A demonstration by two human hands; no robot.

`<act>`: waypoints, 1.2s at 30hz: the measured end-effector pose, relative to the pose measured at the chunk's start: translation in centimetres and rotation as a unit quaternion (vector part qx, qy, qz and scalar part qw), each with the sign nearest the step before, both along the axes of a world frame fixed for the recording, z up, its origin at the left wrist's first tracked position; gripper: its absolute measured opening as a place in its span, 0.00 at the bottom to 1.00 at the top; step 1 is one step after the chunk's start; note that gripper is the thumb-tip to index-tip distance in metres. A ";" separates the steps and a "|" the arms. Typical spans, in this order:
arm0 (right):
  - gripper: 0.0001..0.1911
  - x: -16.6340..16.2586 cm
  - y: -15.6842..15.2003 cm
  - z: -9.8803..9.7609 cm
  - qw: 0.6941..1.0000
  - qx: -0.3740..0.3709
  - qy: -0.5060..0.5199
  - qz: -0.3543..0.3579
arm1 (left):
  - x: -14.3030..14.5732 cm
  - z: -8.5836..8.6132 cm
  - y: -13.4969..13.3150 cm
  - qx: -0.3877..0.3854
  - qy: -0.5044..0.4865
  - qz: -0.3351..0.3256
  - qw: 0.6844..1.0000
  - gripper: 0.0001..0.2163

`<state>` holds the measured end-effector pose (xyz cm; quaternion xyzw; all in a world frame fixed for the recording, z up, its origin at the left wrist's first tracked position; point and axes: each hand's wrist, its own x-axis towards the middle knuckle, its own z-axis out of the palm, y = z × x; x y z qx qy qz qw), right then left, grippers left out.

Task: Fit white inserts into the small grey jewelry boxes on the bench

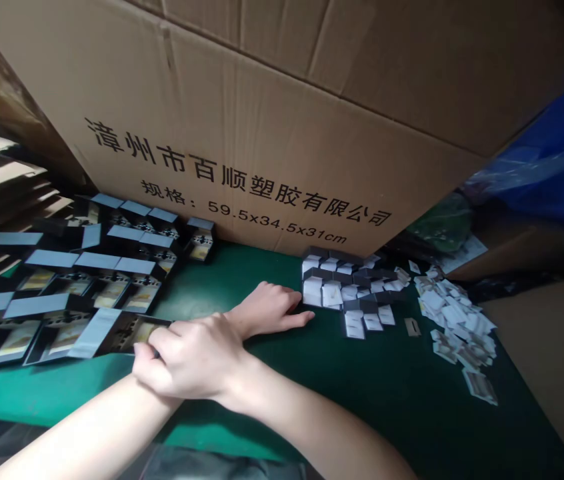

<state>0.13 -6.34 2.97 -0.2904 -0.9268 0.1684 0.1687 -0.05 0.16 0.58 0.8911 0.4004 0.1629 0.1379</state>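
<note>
My arms cross, the right over the left. My right hand [192, 357] is at the left, its fingers curled on the near right end of a small black open box [123, 333] with a raised grey lid. My left hand [269, 310] reaches right with thumb and forefinger apart, beside a cluster of small dark boxes [323, 293] with white inserts. Its fingertips are close to the nearest box; whether they touch it I cannot tell. Rows of open dark boxes [112, 293] with yellowish inside pieces stand at the left.
A big cardboard carton [242, 133] with printed characters stands behind the green table [242, 427]. A heap of small whitish pieces [457, 313] lies at the right, with one loose piece [412, 327] nearer the boxes. Stacked cardboard [2, 180] is at far left, a blue bag [557, 160] at right.
</note>
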 end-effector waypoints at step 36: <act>0.12 1.9 3.2 2.3 0.955 -0.193 0.013 0.223 | 0.0 -0.1 0.5 -0.005 -0.007 -0.017 1.000 0.21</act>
